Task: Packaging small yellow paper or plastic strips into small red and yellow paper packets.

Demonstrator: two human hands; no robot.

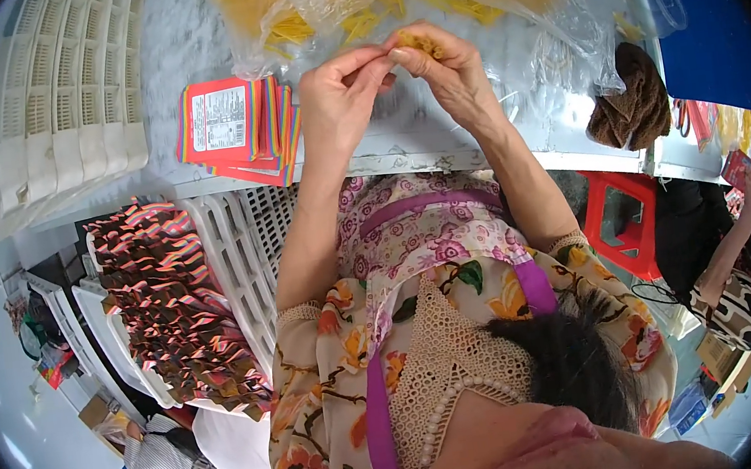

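Observation:
My right hand (459, 86) is curled around a small bundle of thin yellow sticks (422, 45), whose ends show above the fingers. Against its thumb and fingertips, my left hand (331, 102) is closed in a pinch; anything between those fingers is too small or hidden to make out. Just beyond both hands, a clear plastic bag (321, 0) covers a large heap of similar yellow sticks. Some loose yellow sticks (361, 25) lie at its near edge. A stack of red cards with striped edges (265, 117) rests on the table left of my left hand.
White plastic crates (64, 103) stand at the far left. Below the table edge, another crate holds many brown-and-striped packets (165, 295). A brown cloth (634, 103) and a clear plastic cup (657, 6) sit at right. A red stool (622, 220) and other people are nearby.

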